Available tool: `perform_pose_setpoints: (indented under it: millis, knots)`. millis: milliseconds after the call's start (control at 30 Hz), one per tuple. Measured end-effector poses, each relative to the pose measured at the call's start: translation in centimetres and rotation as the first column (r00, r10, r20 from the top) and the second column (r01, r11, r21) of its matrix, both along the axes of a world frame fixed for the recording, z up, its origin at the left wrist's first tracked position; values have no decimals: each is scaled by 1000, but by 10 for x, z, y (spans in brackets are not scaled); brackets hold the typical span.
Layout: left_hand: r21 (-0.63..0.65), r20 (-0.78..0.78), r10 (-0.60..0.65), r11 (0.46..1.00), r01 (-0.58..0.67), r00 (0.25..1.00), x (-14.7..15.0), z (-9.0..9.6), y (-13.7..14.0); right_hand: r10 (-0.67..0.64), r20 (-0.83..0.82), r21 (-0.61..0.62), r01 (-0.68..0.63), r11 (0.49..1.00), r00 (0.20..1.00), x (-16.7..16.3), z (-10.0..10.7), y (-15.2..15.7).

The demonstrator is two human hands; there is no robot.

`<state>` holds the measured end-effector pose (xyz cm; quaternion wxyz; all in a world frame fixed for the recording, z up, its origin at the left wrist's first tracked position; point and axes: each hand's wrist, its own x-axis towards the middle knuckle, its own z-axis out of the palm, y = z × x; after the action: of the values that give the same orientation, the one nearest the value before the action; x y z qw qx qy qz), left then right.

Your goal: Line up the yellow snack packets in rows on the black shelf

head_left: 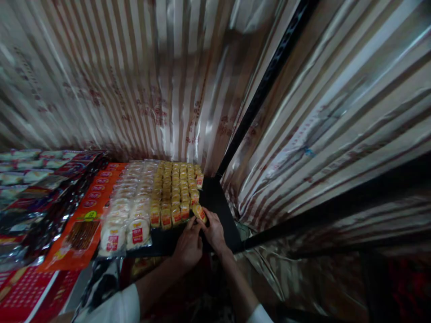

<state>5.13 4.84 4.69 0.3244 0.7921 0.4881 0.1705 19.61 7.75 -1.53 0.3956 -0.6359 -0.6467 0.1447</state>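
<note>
Between the fingers of my right hand point(214, 229) is a small golden wrapped snack pack point(199, 212) with a red label, held at the front right corner of the rows. My left hand point(189, 244) is just left of it, fingers curled and close to the same pack; whether it grips anything is hard to make out. Rows of matching golden packs point(175, 190) stand tightly lined up on the black shelf point(218, 211). Beside them on the left lie rows of clear bags with round white pieces and red labels point(137, 233).
Further left are orange snack bags point(82, 224), dark shiny packets point(50, 211) and white packs point(28, 163). A striped plastic sheet point(151, 80) hangs behind the shelf. A black upright post point(259, 98) rises at the shelf's back corner, and a dark bar point(323, 211) runs along the right.
</note>
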Motion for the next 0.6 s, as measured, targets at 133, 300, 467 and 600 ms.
perform_pose_setpoints:
  millis: [133, 300, 467, 600]
  knots:
    - [-23, 10, 49, 999, -49, 999, 4, 4, 5, -119, -112, 4, 120, 993, 987, -5, 1, 0]
    - [-62, 165, 174, 984, -166, 971, 22, 8, 24, -270, -240, 16, 282, 959, 932, -3, 13, 18]
    - [-89, 235, 203, 978, -187, 951, 40, 16, 42, -346, -225, 43, 364, 931, 911, 0, 21, 49]
    - [-116, 207, 202, 977, -181, 957, 46, 9, 44, -390, -181, 5, 397, 918, 903, 3, 14, 77]
